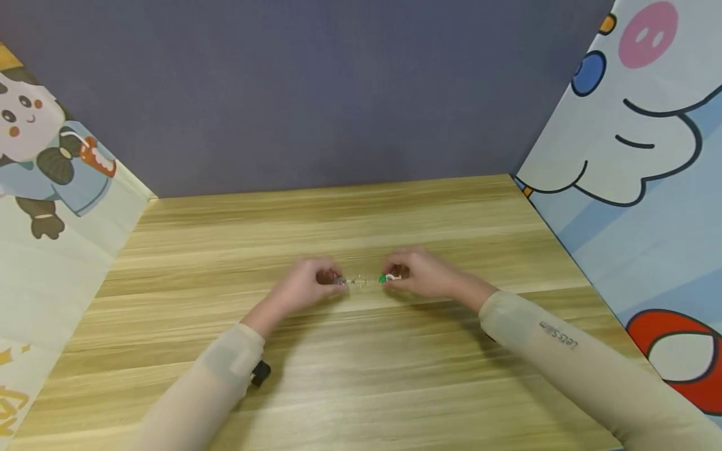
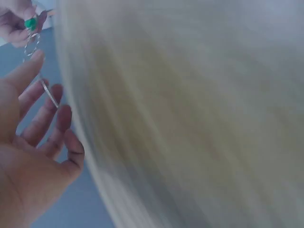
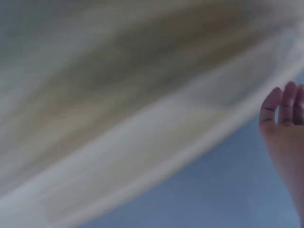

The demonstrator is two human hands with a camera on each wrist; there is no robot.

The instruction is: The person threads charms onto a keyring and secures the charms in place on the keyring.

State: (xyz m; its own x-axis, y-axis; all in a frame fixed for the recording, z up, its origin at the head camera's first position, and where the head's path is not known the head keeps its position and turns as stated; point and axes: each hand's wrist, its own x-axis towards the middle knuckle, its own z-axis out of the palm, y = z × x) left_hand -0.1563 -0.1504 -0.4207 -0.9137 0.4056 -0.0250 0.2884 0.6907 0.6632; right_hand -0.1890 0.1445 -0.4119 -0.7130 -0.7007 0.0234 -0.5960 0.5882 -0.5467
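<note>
Between the two hands, over the middle of the wooden table, stretches a thin silvery keychain (image 1: 359, 282) with a green piece at its right end. My left hand (image 1: 307, 282) pinches the left end between thumb and fingers, where a bit of red shows. On the other side, my right hand (image 1: 420, 272) pinches beside the green piece (image 1: 383, 279) and a small white part. The left wrist view shows a twisted metal ring (image 2: 32, 43) hanging from the green piece, and a narrow silvery strip (image 2: 50, 95) along the left fingers. In the right wrist view, the held end is hidden.
The wood-grain table (image 1: 361, 388) spreads out around both hands. A dark grey panel (image 1: 333, 94) stands behind it, with cartoon-printed walls at the left (image 1: 62, 188) and right (image 1: 648, 207). A small black object (image 1: 260, 373) shows at the left sleeve.
</note>
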